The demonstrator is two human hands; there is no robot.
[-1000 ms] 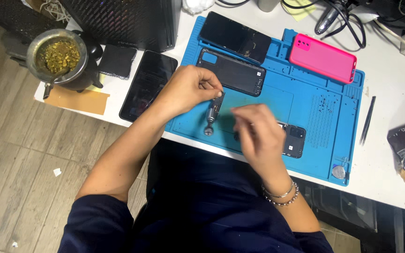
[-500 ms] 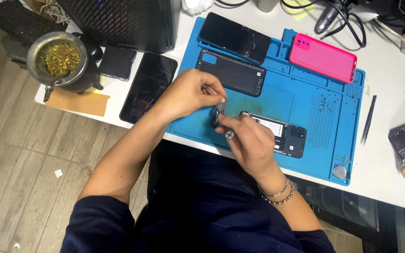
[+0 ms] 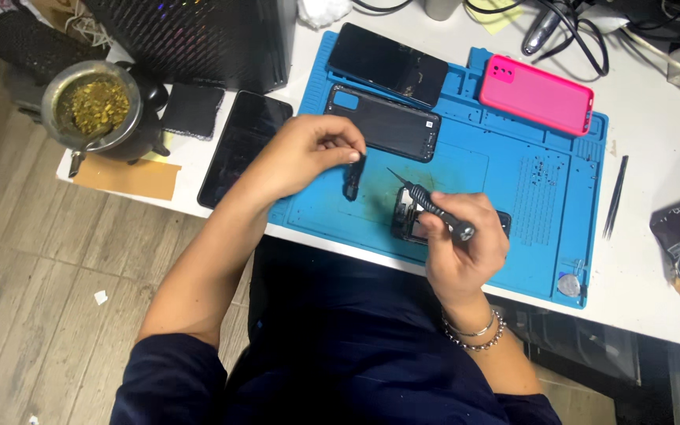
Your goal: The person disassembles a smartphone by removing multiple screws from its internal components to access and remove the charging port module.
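On the blue work mat (image 3: 513,157) my left hand (image 3: 301,153) pinches a small dark phone part (image 3: 353,179) and holds it upright just above the mat. My right hand (image 3: 466,244) grips a thin black screwdriver (image 3: 426,203), tip pointing up and left. Under that hand lies an opened phone body (image 3: 407,216), mostly hidden by my fingers. A black back cover (image 3: 383,122) lies on the mat behind my left hand.
A pink phone case (image 3: 537,94) and a dark phone (image 3: 387,63) lie at the mat's far side. Another dark phone (image 3: 245,145) lies left of the mat. A metal cup of green herb (image 3: 92,106) stands far left. Black tweezers (image 3: 615,197) lie right; cables (image 3: 584,24) at the back.
My right hand has pulled back toward me and turned the screwdriver tip up and left. My left hand has shifted slightly left with the small part.
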